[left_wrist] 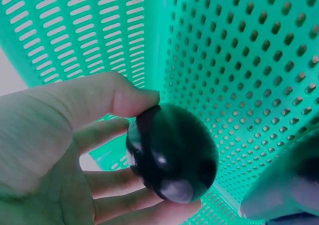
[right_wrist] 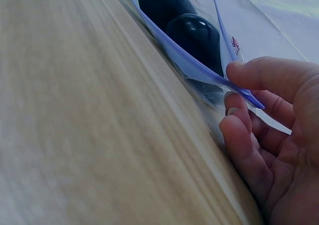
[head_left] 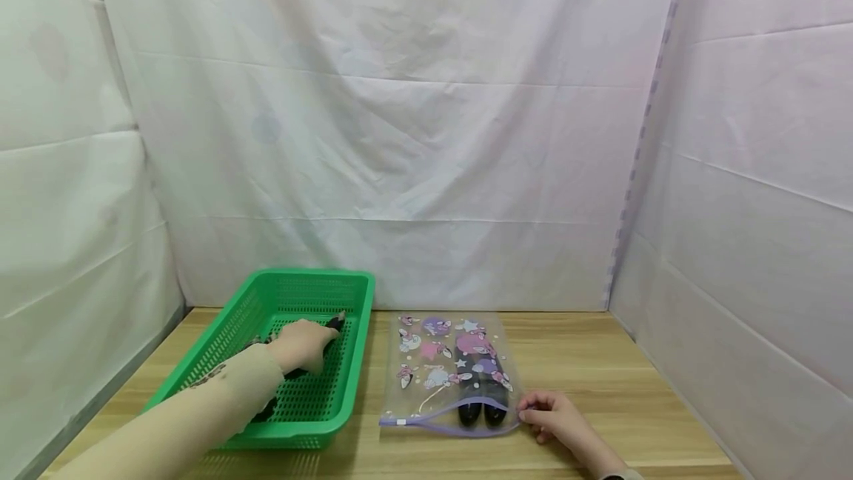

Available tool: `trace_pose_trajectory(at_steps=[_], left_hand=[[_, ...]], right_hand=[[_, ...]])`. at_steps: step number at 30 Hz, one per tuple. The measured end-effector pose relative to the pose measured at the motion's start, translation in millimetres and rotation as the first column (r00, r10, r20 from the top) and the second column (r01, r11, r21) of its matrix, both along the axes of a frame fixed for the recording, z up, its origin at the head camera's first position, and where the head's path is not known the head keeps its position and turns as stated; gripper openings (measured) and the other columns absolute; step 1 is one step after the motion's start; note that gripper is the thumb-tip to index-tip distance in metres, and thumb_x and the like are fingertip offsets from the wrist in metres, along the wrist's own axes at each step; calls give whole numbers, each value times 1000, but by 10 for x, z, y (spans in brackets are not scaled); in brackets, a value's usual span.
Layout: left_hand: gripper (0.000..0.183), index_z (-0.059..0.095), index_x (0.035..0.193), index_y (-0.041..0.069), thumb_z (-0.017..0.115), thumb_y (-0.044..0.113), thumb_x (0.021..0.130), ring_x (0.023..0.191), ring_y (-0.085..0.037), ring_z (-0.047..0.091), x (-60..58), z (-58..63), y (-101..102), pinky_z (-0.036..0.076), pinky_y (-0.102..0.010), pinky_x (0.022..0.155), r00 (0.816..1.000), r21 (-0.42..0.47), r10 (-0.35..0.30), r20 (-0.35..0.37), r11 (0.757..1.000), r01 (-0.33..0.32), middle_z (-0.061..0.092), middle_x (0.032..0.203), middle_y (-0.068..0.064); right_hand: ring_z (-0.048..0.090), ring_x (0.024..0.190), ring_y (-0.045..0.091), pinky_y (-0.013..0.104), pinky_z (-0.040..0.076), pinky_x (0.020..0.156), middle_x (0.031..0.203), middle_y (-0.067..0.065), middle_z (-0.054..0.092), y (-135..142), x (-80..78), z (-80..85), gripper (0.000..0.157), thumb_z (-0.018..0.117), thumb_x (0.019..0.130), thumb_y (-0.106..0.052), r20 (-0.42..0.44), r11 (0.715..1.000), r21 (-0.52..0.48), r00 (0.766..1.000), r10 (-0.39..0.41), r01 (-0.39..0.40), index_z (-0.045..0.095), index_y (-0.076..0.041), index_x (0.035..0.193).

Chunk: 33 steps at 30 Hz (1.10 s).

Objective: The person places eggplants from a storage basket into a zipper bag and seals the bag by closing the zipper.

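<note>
My left hand (head_left: pixel 303 345) reaches into the green basket (head_left: pixel 365 332) and grips a dark, glossy eggplant (left_wrist: pixel 174 155), thumb on one side and fingers curled round the other. Its stem end points toward the back of the basket in the head view. A second eggplant (left_wrist: pixel 286 177) lies beside it, and another dark end (head_left: pixel 265 412) shows below my sleeve. With thumb and fingers my right hand (head_left: pixel 554 421) pinches the purple zip corner of a clear printed bag (head_left: pixel 416 391). The bag's mouth gapes, and two eggplants (right_wrist: pixel 194 40) lie inside, rounded ends toward the opening.
The white zip slider (head_left: pixel 401 422) sits at the left end of the bag's mouth. Basket and bag stand side by side on a wood-grain table (head_left: pixel 566 354). White cloth (head_left: pixel 400 169) hangs behind and along both sides.
</note>
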<state>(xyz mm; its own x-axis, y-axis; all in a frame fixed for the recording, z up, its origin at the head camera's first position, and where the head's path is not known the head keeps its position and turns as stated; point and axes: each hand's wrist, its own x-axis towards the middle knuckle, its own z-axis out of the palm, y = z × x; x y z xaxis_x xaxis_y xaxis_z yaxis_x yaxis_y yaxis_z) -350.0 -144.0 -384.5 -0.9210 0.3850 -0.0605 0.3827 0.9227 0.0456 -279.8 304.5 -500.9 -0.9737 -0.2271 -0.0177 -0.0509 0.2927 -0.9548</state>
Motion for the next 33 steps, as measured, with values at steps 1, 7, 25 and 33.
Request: trace_pose_trajectory(at_steps=[1,7,25,33], left_hand=[[54,53,122,16,64,3,71,58,-19,44,8,14,-8,21,-31,42,1000,1,3,-1,1000,-3,58,104,-12],[56,52,122,17,67,8,69,48,-16,38,26,99,-60,23,-29,40,1000,14,17,14,1000,-17,58,103,-12],[59,50,125,15,65,7,68,45,-13,22,81,393,-122,19,-29,41,1000,6,-15,-4,1000,15,57,105,-12],[59,49,126,16,63,6,69,45,-13,19,120,436,-115,18,-28,41,1000,15,-2,10,1000,2,57,107,-10]], right_hand=[[50,58,12,29,46,48,75,4,54,-4,2,1,24,64,78,-18,-1,1000,1,1000,-1,1,60,2,92],[49,57,10,29,47,48,73,2,53,-22,3,-6,23,65,77,-18,-15,1000,16,1000,-11,11,60,1,90],[49,57,11,29,47,49,77,5,55,-17,-20,-13,24,66,76,-18,-23,1000,16,1000,-16,17,60,0,91],[50,57,12,29,46,49,73,4,54,-8,6,-5,25,66,76,-19,-21,1000,15,1000,-9,10,60,1,91]])
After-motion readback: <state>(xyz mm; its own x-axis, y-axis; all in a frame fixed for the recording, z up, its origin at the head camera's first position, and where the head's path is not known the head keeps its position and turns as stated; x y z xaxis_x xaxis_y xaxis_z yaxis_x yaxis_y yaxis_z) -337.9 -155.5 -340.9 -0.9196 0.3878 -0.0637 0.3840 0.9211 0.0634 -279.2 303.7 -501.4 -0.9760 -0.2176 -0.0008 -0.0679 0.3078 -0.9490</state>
